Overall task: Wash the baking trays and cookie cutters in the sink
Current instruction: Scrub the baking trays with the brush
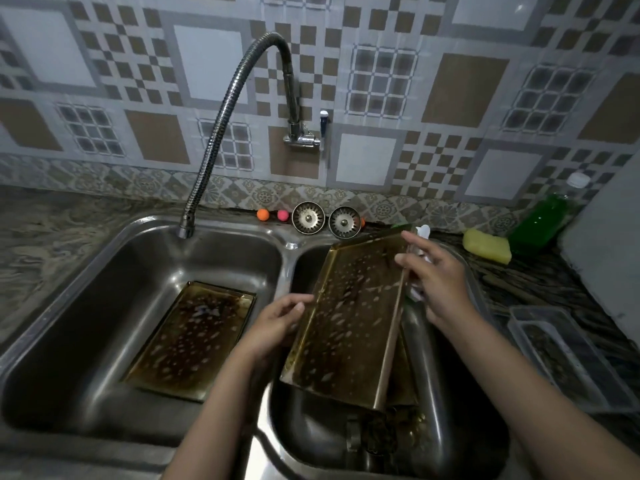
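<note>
Double steel sink (287, 244). Left hand (277, 323) grips the left long edge of a greasy baking tray (349, 320), tilted over the right basin. Right hand (436, 282) holds what looks like a white-capped bottle against the tray's right rim; exact grip cannot be told. Second tray (190, 337) lies flat in the left basin under the faucet (221, 119).

Tray judged stiff, light, slippery with grease; thin rims best pinched along the long sides. Basin walls crowd it; open room lies upward. Sponge (486, 245) waits on the bench.
</note>
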Tool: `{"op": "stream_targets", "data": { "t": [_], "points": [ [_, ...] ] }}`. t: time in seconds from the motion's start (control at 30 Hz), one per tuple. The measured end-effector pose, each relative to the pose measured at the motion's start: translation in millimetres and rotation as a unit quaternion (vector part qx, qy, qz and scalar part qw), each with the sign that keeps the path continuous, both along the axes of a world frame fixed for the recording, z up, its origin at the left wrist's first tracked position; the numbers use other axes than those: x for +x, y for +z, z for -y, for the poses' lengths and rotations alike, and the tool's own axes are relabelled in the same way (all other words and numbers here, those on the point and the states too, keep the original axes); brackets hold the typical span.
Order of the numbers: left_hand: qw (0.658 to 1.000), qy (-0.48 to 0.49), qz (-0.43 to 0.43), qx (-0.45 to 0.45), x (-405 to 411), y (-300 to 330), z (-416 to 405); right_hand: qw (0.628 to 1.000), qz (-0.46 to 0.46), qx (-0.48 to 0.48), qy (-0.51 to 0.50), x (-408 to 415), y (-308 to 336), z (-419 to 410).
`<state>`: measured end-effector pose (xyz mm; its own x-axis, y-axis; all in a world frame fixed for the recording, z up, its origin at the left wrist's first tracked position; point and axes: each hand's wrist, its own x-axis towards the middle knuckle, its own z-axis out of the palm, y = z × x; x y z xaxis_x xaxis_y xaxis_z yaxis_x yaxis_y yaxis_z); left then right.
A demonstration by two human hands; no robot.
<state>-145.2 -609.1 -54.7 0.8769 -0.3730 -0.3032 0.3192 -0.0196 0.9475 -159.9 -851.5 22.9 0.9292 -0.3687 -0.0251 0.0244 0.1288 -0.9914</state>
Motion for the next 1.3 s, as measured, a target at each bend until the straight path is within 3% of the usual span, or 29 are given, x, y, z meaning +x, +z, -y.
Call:
{"op": "stream_targets", "data": {
  "t": [0.07, 0.13, 0.23, 0.5, 0.63, 0.87, 0.97, 1.03, 1.13, 1.2, 1.3],
  "points": [
    [0.995, 0.015, -0.064, -0.077, -6, -5, -6, 1.000, -0.003, 0.012, 0.015, 3, -5, -3],
    [0.988, 0.052, -0.076, -0.121, -10, -9, -10, 0.999, -0.009, 0.015, 0.027, 7, -11, -10],
    [0.984, 0.120, -0.061, -0.119, -6, -14, -32, 0.999, -0.011, 0.020, 0.043, 9, -19, -19],
    [0.960, 0.253, -0.059, 0.105, 31, -27, -171, 0.996, -0.060, -0.041, 0.046, -8, -56, -14],
    [0.939, 0.245, -0.091, 0.223, 51, -40, -207, 0.994, -0.088, -0.054, 0.033, -22, -72, -12],
    [0.921, 0.230, -0.098, 0.298, 67, -72, -211, 0.991, -0.113, -0.069, -0.003, -39, -87, -6],
    [0.917, 0.169, -0.051, 0.357, 73, -70, -195, 0.991, -0.112, -0.069, -0.020, -40, -89, -1],
    [0.912, 0.162, 0.029, 0.375, 75, -57, -165, 0.991, -0.113, -0.070, -0.033, -40, -90, 2],
    [0.923, 0.153, 0.181, 0.302, 70, -33, -94, 0.990, -0.107, -0.078, -0.054, -40, -91, 9],
    [0.932, 0.119, 0.236, 0.248, 61, -21, -36, 0.989, -0.103, -0.084, -0.064, -41, -92, 14],
    [0.959, 0.024, 0.184, 0.214, 56, -34, 42, 0.988, -0.100, -0.095, -0.075, -44, -94, 23]
  ]
}}
